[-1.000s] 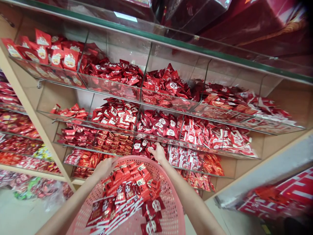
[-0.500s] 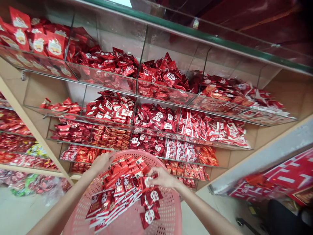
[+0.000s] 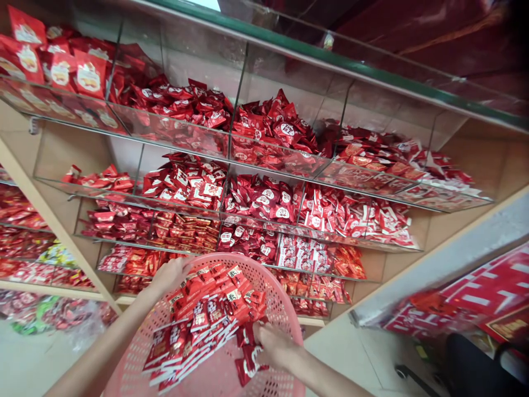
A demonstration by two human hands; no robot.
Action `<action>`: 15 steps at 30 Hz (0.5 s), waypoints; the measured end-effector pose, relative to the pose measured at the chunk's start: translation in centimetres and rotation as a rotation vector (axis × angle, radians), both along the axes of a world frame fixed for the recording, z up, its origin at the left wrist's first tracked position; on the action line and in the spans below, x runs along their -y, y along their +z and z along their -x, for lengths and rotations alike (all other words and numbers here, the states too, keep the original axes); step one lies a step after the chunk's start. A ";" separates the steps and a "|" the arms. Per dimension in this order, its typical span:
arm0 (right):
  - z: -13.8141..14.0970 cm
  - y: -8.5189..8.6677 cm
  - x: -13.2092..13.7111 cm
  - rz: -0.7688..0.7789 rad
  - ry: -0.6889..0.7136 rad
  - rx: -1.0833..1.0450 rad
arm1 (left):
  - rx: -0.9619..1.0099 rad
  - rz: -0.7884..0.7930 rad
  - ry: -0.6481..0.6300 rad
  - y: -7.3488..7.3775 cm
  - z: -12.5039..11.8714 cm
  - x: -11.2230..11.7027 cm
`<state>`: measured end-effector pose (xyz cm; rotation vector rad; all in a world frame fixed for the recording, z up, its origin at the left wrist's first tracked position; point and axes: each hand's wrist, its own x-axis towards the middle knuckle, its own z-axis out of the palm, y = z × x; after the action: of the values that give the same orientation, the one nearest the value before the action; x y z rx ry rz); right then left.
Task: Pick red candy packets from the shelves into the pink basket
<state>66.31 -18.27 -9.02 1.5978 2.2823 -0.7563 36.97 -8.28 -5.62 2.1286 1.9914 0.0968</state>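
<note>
A pink perforated plastic basket (image 3: 285, 295) is in front of me at the bottom centre. My left hand (image 3: 174, 273) is closed over its far left rim, the fingertips partly hidden. Inside, my right hand (image 3: 273, 343) is on the right, fingers curled down onto a small dark red packet (image 3: 247, 370) with a white label. The hand covers part of the short column of these packets. Left of them lie rows of red-wrapped pieces with white sticks (image 3: 210, 344). Bright red packets with gold labels (image 3: 215, 284) fill the far side.
A glass-fronted shelf unit (image 3: 231, 162) full of red packets in compartments stands ahead. Large red bags (image 3: 88, 77) sit at upper left. Another rack with bagged sweets (image 3: 61, 253) is on the left. Red printed boxes (image 3: 483, 292) and a black chair (image 3: 471, 364) are at right.
My right hand has moved down and slightly right in the basket, from beside the bright red packets to the dark red ones. My left hand stays on the rim.
</note>
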 end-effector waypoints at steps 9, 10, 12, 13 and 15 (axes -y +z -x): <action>0.7 -0.6 0.9 -0.240 0.114 0.195 | 0.011 -0.004 -0.009 -0.6 0.3 -0.4; 0.7 -0.8 0.9 -0.269 0.114 0.201 | 0.009 -0.003 -0.010 -0.6 0.3 -0.4; 0.8 -1.3 1.0 -0.325 0.103 0.221 | 0.008 -0.007 -0.015 -0.6 0.3 -0.4; 0.9 -1.4 1.0 -0.336 0.100 0.238 | 0.008 -0.011 -0.017 -0.6 0.3 -0.4; 1.0 -1.5 1.0 -0.307 0.101 0.274 | 0.013 -0.019 -0.026 -0.7 0.4 -0.4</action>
<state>65.29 -19.29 -10.52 1.5776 2.3329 -0.1530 36.56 -7.90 -6.33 2.1588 1.9631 0.1256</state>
